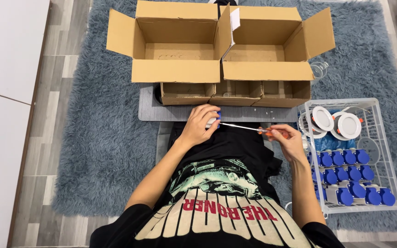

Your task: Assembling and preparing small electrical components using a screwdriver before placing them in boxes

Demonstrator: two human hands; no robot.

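My left hand is closed around a small white and blue part just above my lap. My right hand grips the orange handle of a screwdriver. Its thin metal shaft runs left and its tip meets the part in my left hand. Most of the part is hidden by my fingers.
Two open cardboard boxes stand ahead, with three small open cartons in front of them on a grey board. A clear plastic basket at my right holds white round lamps and several blue parts. A grey shaggy rug lies underneath.
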